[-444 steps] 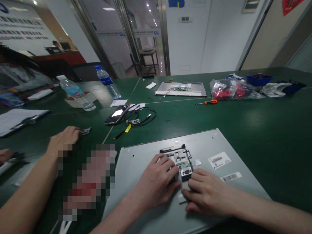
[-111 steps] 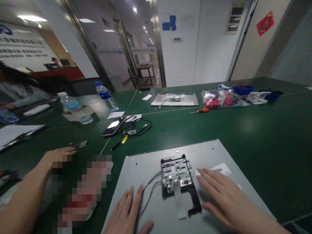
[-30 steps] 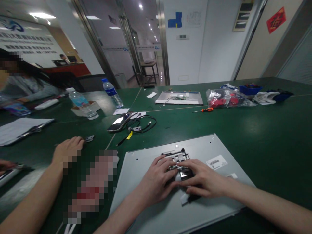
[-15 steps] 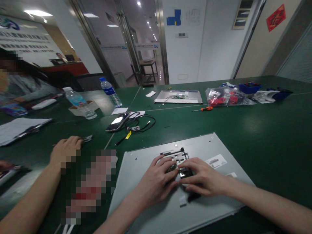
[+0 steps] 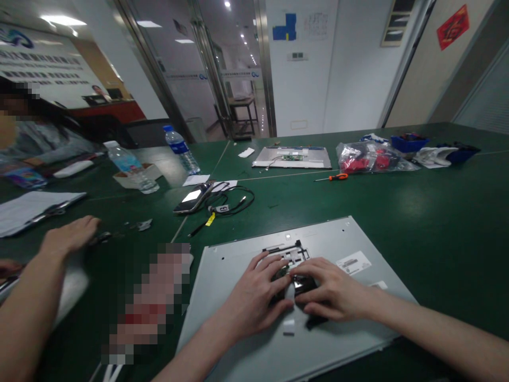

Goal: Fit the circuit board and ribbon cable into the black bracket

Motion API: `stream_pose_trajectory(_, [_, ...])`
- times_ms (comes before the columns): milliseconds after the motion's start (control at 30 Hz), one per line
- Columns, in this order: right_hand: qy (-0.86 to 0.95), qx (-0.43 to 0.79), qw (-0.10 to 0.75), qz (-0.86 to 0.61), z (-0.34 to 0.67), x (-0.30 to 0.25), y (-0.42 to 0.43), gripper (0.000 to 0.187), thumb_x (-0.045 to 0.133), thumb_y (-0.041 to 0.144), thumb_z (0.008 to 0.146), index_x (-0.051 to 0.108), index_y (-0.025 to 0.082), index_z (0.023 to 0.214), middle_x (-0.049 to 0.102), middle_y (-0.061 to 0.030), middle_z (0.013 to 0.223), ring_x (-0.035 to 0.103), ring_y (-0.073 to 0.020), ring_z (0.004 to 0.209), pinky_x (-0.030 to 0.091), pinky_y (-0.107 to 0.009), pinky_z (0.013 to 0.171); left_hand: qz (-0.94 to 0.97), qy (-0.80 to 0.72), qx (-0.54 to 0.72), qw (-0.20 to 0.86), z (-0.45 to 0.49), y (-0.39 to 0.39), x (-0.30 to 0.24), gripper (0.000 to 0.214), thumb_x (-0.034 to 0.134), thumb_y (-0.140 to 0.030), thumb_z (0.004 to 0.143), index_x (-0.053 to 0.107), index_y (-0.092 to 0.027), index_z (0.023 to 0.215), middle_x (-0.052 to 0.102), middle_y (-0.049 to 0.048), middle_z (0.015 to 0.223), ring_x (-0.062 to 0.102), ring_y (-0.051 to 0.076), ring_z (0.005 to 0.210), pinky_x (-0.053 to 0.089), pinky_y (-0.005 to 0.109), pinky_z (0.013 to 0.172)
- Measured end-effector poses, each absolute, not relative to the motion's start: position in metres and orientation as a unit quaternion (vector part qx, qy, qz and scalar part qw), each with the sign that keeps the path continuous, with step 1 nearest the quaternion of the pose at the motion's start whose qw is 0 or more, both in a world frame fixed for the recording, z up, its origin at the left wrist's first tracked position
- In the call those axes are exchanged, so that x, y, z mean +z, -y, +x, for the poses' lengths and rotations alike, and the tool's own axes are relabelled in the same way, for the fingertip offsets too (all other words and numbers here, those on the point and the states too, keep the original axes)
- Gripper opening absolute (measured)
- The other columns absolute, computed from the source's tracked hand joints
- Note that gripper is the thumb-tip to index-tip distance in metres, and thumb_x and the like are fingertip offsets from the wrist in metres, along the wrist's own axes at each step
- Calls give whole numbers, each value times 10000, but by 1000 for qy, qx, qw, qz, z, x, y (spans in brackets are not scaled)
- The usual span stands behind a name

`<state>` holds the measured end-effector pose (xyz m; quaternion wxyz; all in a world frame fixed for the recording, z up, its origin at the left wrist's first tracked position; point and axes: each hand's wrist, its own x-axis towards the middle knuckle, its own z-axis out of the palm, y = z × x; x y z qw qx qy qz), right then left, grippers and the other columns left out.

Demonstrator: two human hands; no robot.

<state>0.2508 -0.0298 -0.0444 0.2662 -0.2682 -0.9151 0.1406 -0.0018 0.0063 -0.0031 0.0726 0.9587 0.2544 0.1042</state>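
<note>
A grey metal display panel (image 5: 350,239) lies back-up on the green table in front of me. A small circuit board in a black bracket (image 5: 292,253) sits at its middle. My left hand (image 5: 254,297) and my right hand (image 5: 332,291) meet over the board, fingers curled and pressed onto it, hiding most of it. A white ribbon end (image 5: 289,326) shows just below my hands. Two white barcode labels (image 5: 353,262) are stuck on the panel to the right of my right hand.
A co-worker's arm and hand (image 5: 67,237) reach over the table at the left. Beyond lie a phone with black cable (image 5: 194,197), two water bottles (image 5: 180,150), a clipboard (image 5: 32,207), an orange screwdriver (image 5: 337,177), a second panel (image 5: 293,157) and a bag of red parts (image 5: 368,157).
The co-worker's hand has slid left, away from the small part it rested near. My hands stay on the circuit board, shifted only slightly.
</note>
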Motion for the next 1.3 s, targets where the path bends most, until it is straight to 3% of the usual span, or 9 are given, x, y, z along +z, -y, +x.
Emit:
stream_pose_trajectory(400, [913,133,281,-265,250,-46,30,288,583,316,1000,672,252,1267,547,-96,1441,521,-252,1267,444,-463,1069,957,-259,119,49,0,-6,-9,471,739,-365,875,629,-261,1321,623,107,1384,546,344,1308,369,597,1133])
stream_pose_trajectory(1033, [920,100,270,-266,249,-51,31,227,588,361,1020,737,276,1167,499,-104,1478,490,-271,1300,440,-483,1071,957,-249,150,27,0,-8,-13,433,725,-512,894,675,-238,1226,657,100,1324,573,325,1274,380,561,1129])
stream_pose_trajectory(1300, [921,95,269,-265,250,-50,31,212,622,351,1001,749,270,1151,509,-101,1484,486,-268,1320,445,-475,1070,958,-248,137,45,0,-7,-8,327,659,-388,925,674,-227,1209,647,108,1340,569,332,1282,383,580,1121])
